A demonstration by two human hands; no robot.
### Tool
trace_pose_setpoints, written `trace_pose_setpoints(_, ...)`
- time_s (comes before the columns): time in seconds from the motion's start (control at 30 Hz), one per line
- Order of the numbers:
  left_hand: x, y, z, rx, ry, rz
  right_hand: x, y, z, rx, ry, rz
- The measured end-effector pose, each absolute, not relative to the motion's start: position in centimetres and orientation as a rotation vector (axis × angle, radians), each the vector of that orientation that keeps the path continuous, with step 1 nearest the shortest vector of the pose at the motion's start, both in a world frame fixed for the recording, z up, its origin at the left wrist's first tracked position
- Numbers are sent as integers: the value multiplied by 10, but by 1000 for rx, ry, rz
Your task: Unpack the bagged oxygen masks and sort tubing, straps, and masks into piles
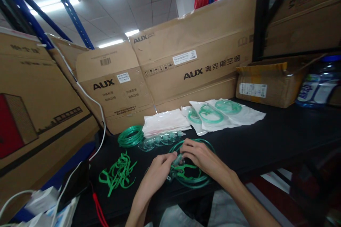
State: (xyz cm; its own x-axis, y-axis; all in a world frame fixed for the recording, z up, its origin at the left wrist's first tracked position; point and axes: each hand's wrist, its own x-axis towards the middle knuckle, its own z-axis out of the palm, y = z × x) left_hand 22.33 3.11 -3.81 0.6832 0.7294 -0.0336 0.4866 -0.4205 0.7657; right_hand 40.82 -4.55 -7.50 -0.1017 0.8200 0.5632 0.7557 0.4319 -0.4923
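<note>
Close in front of me lies a coil of green tubing with a clear oxygen mask and its green elastic strap on top. My left hand pinches the mask's connector end from the left. From the right, my right hand closes its fingers at the same spot; the fingers partly hide what they grip. Just behind them is a row of clear masks. To the left lie a tangled heap of green straps and another green tubing coil.
White pouches are stacked behind the masks, beside several filled pouches with green tubing. Large cardboard boxes wall off the back. An open carton and a blue-capped bottle stand at right. A white cable runs down the left.
</note>
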Motion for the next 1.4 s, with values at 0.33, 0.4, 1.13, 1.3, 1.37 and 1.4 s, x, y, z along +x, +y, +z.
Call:
trace_pose_setpoints(0.33,217,21,-22,2245,903,377,409,-46,-74,-1369,-1901,96)
trace_pose_setpoints(0.4,215,18,-21,2293,910,380,408,-47,-72,-1377,-1902,106)
trace_pose_setpoints(1.13,172,29,19,2355,1159,856,414,-42,-77,-1464,-1916,67)
trace_pose_setpoints(1.3,186,36,4,2291,1036,654,410,-42,-75,-1479,-1913,42)
trace_pose_setpoints(1.37,189,41,-7,2295,1016,587,410,-43,-71,-1491,-1883,23)
trace_pose_setpoints(1.4,189,44,-11,2299,1026,556,412,-44,-68,-1511,-1854,7)
